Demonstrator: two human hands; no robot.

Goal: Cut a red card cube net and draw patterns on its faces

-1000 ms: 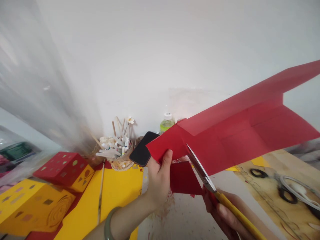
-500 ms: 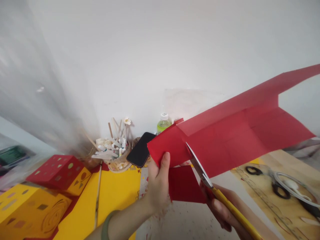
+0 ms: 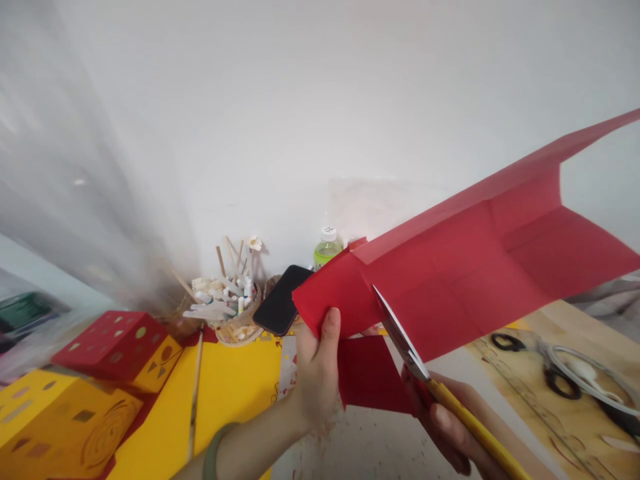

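A folded red paper sheet (image 3: 450,280) is raised above the table, creased across its length. My left hand (image 3: 317,367) pinches its left end, thumb on top and fingers behind. In my right hand (image 3: 455,427) are scissors (image 3: 400,333) with a yellow handle. Their silver blade lies over the red sheet, its tip near the sheet's left part. The other blade and how far the scissors are open cannot be seen. Beneath the sheet, a darker red paper piece (image 3: 375,373) shows between my hands.
At left stand red (image 3: 115,343) and yellow (image 3: 60,420) boxes with cut-out shapes. A brush (image 3: 197,393) rests on yellow paper (image 3: 240,380). Behind are a basket of pens (image 3: 235,327), a phone (image 3: 283,300) and a bottle (image 3: 327,247). Black-handled scissors (image 3: 563,381) and a cable (image 3: 595,357) lie right.
The right part of the red sheet has swung slightly and spread wider to the right. My right hand and the scissors have dropped a little to the lower right; my left hand barely moved.
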